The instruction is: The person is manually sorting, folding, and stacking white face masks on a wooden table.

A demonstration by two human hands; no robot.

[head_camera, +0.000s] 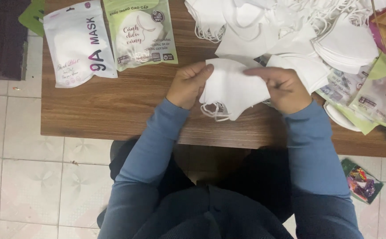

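Both arms wear long blue-grey sleeves reaching to the wrists; the left hand point(188, 84) and right hand point(286, 88) are bare. Dark clothing fills the frame's lower centre.

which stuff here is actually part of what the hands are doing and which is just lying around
In hand:
- left hand and right hand, both holding the white mask stack
- loose white mask pile
- white pouch and green pouch, likely packaging

Lying about:
- small colourful wrapper on the tiled floor
- dark object beside the wooden table
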